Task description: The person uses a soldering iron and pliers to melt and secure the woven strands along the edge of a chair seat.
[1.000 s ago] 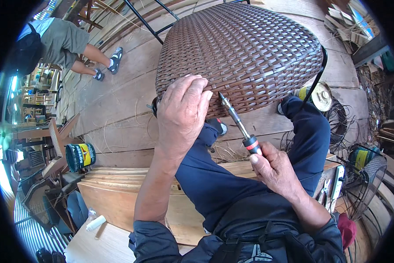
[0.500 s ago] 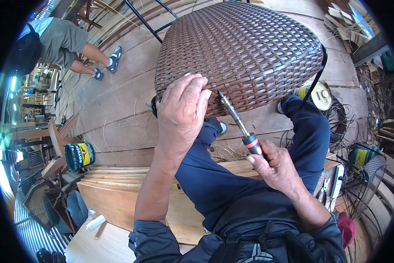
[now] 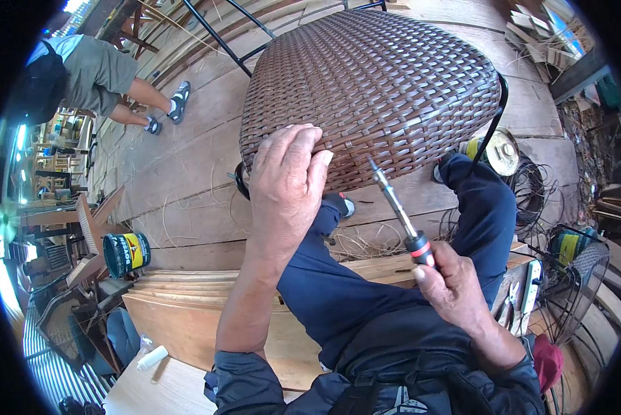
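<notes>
A brown woven rattan-style chair seat [image 3: 366,83] on a black metal frame fills the upper middle, its near edge facing me. My left hand [image 3: 286,169] holds that edge at its left part, fingers bent over the weave and thumb toward the right. In my right hand [image 3: 449,283] is a screwdriver [image 3: 397,204] with a black and red handle and a long metal shaft. It slants up and left. Its pointed tip is close to the seat's near edge, seemingly just apart from the strands.
A person [image 3: 103,76] stands at the upper left. A dark bucket [image 3: 126,254] stands on the plank floor [image 3: 186,166]. Stacked boards [image 3: 186,318] lie below. At right are a tin can [image 3: 501,153], coiled black strands [image 3: 532,187], pliers [image 3: 511,304] and a fan [image 3: 580,283].
My right hand has drawn the screwdriver down and to the right, its tip moving off the weave. The chair seat has shifted slightly left and down, and my left hand keeps its hold.
</notes>
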`<action>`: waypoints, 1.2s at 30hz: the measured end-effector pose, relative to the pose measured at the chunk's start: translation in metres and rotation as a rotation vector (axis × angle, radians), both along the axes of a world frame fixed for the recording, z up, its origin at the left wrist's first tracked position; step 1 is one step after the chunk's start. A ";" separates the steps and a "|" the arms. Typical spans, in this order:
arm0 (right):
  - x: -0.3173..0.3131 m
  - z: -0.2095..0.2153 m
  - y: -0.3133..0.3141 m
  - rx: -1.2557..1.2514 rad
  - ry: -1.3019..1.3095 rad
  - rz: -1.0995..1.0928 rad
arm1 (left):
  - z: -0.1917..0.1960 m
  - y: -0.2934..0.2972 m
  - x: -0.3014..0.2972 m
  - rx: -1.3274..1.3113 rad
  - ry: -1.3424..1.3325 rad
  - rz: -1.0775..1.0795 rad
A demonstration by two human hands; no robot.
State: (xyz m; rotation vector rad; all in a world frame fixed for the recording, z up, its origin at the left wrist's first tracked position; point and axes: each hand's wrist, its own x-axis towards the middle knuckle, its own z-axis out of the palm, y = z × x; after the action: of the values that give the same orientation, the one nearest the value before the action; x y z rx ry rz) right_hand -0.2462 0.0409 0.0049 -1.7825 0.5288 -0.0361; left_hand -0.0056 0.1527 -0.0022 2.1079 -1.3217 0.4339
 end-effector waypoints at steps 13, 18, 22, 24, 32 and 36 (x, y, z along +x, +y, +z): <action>0.006 -0.003 -0.010 0.108 0.058 -0.065 | -0.001 -0.030 -0.011 0.008 -0.036 -0.077; 0.007 0.001 -0.011 0.115 0.087 -0.045 | -0.002 -0.030 -0.011 -0.010 -0.028 -0.080; 0.008 -0.002 -0.009 0.156 0.091 -0.074 | -0.006 -0.028 -0.010 -0.028 -0.031 -0.085; 0.006 -0.003 -0.009 0.150 0.079 -0.089 | -0.007 -0.029 -0.010 -0.034 -0.031 -0.090; 0.008 0.003 -0.015 0.187 0.132 -0.082 | -0.008 -0.029 -0.009 -0.062 0.000 -0.105; 0.014 0.023 -0.021 0.258 0.186 -0.079 | -0.012 -0.027 -0.010 -0.073 0.001 -0.093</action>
State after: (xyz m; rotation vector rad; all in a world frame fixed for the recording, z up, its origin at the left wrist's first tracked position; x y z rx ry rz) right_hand -0.2323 0.0194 0.0283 -1.5197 0.7052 0.1385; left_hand -0.0156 0.1257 -0.0144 1.9783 -1.3761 0.4358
